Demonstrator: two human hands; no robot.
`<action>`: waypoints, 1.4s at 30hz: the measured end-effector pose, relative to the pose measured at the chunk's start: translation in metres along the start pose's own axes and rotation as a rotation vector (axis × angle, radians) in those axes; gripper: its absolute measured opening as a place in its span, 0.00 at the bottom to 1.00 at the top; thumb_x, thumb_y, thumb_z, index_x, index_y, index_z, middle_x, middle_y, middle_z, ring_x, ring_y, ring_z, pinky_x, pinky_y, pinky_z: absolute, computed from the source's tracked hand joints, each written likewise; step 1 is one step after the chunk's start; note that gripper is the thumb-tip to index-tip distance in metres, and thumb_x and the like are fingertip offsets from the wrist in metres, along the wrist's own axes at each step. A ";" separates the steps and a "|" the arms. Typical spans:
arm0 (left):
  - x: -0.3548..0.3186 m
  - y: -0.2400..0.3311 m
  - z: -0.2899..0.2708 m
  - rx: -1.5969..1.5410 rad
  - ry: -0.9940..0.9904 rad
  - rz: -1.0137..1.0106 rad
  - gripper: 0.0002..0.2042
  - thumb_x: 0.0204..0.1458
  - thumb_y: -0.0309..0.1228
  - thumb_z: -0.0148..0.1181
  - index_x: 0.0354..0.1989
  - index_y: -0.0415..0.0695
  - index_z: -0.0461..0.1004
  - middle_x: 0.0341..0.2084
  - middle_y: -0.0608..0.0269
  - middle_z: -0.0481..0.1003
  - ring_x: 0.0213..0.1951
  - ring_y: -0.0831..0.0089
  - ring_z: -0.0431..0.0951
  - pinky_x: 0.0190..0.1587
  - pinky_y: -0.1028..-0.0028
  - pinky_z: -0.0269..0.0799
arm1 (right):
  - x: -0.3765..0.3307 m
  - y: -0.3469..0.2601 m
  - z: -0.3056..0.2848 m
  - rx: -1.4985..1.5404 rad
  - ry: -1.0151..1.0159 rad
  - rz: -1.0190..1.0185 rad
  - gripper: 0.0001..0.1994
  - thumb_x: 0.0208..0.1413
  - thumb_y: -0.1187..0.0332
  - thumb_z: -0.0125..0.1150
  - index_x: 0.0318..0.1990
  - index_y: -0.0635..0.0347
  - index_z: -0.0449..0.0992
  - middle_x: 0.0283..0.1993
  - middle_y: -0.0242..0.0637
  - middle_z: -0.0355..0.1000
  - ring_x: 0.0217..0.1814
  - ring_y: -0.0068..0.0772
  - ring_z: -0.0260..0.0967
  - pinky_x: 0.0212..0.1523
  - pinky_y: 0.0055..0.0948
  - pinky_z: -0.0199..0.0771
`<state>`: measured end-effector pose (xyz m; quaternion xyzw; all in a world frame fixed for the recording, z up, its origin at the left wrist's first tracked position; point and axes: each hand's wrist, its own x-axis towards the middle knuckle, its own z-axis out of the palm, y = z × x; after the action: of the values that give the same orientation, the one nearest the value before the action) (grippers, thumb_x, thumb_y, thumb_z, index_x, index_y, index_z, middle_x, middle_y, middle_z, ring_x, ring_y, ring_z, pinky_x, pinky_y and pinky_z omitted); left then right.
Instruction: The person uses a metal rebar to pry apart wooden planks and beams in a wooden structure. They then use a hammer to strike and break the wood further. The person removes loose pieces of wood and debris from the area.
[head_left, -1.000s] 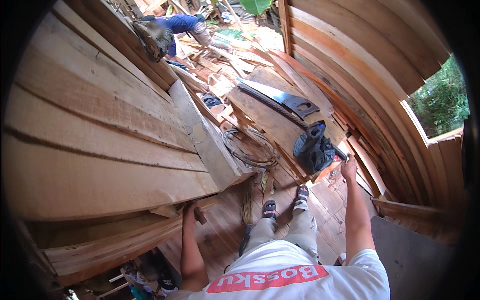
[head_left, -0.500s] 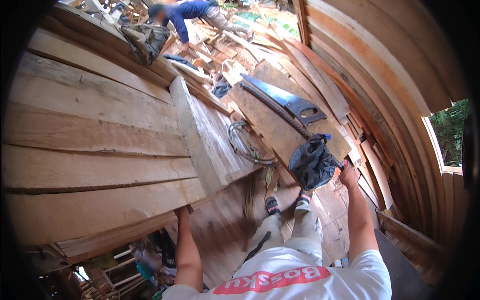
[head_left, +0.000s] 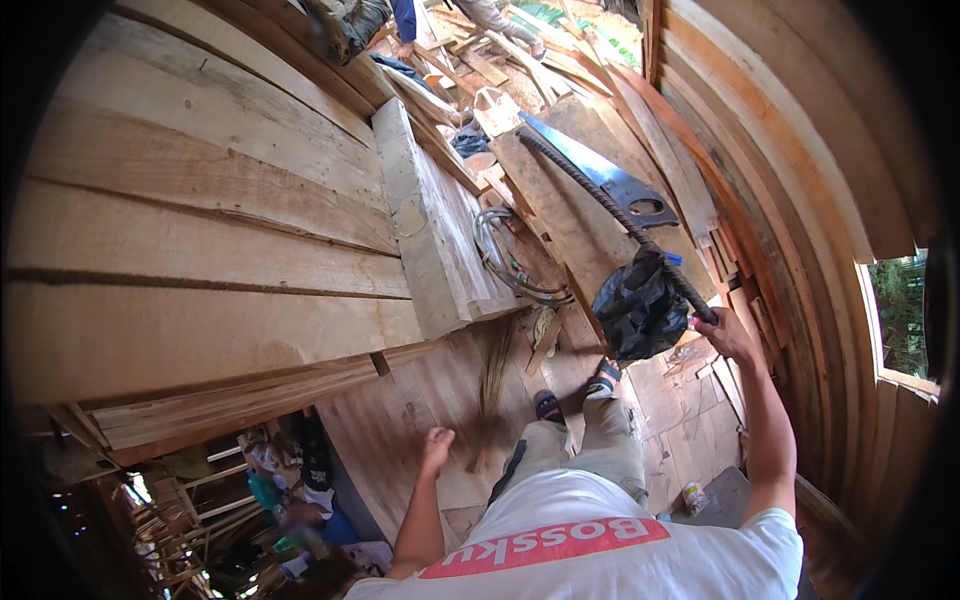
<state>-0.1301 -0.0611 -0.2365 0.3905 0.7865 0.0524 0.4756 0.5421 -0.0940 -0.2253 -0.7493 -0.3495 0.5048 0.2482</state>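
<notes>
A person's right hand (head_left: 722, 330) grips the near end of a ribbed steel bar (head_left: 610, 225), its length running up and away over stacked planks (head_left: 560, 200); the left hand (head_left: 436, 445) hangs open, empty, well apart.

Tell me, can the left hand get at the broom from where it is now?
Probably yes. The left hand hangs open and holds nothing, and the broom lies on the floor boards just beside it, with nothing between them. The right hand is busy gripping the rod.
</notes>
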 end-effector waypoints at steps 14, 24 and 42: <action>-0.078 0.195 0.128 -0.550 -0.879 0.399 0.29 0.57 0.51 0.51 0.57 0.41 0.62 0.50 0.52 0.70 0.51 0.63 0.71 0.55 0.63 0.66 | -0.276 -0.199 0.071 0.071 0.215 -0.042 0.07 0.49 0.68 0.58 0.29 0.63 0.71 0.16 0.24 0.58 0.17 0.16 0.55 0.18 0.24 0.53; -0.132 0.193 0.148 -1.038 -1.250 0.089 0.33 0.51 0.56 0.55 0.53 0.40 0.58 0.42 0.49 0.70 0.45 0.56 0.73 0.51 0.55 0.69 | -0.489 -0.083 0.241 0.388 0.300 0.163 0.06 0.44 0.77 0.63 0.31 0.64 0.73 0.22 0.24 0.64 0.23 0.14 0.57 0.24 0.18 0.58; -0.170 0.103 0.132 -0.942 -0.866 0.034 0.08 0.53 0.37 0.55 0.33 0.48 0.65 0.20 0.67 0.66 0.24 0.72 0.69 0.33 0.64 0.70 | -0.528 0.018 0.276 -0.021 0.264 -0.008 0.09 0.42 0.69 0.62 0.30 0.65 0.73 0.21 0.54 0.67 0.24 0.56 0.69 0.26 0.42 0.66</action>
<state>0.0732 -0.1412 -0.1416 0.1377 0.4096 0.2374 0.8700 0.1601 -0.5094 -0.0321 -0.8103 -0.3218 0.3974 0.2861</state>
